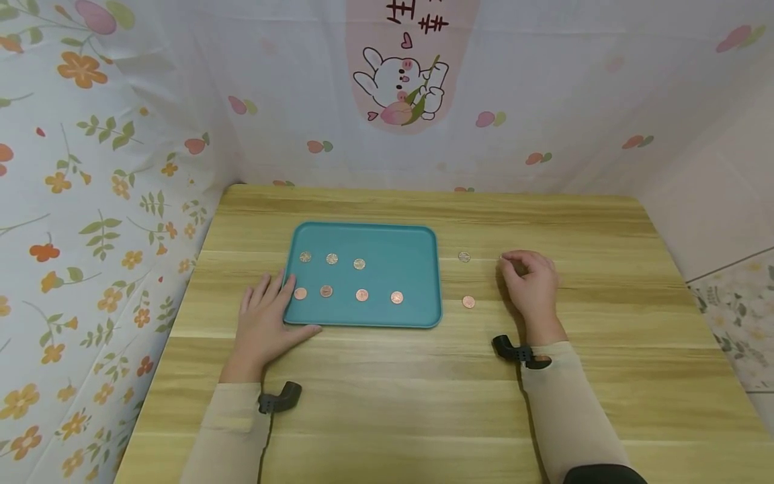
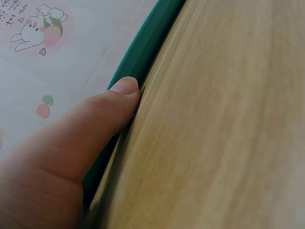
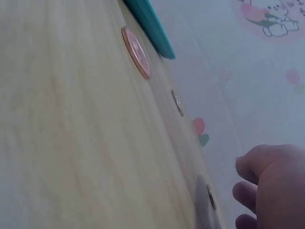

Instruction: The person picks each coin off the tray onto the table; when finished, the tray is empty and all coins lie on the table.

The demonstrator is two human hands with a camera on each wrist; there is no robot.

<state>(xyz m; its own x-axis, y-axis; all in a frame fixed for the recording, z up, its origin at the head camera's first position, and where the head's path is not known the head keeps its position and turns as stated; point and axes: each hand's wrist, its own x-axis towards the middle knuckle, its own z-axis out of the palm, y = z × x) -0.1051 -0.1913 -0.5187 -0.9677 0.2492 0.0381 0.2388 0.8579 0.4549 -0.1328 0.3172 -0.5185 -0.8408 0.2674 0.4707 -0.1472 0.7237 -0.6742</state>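
A teal tray (image 1: 417, 245) lies on the wooden table with two rows of coins. Three pale gold coins (image 1: 332, 259) make up the back row and several copper coins (image 1: 361, 295) the front one. My left hand (image 1: 263, 326) rests at the tray's left front corner, fingers spread on the left rim and thumb (image 2: 112, 107) against the front edge. To the tray's right lie a pale coin (image 1: 464, 257) and a copper coin (image 1: 468, 302). My right hand (image 1: 532, 286) hovers with bent fingers beside another small coin (image 3: 211, 196), which lies on the table apart from the fingertips.
The wooden table (image 1: 387, 390) ends at a hanging cloth (image 1: 272, 81) printed with a rabbit behind it. A floral cloth (image 1: 109, 222) hangs along the left side. Each wrist wears a dark camera strap (image 1: 281, 398).
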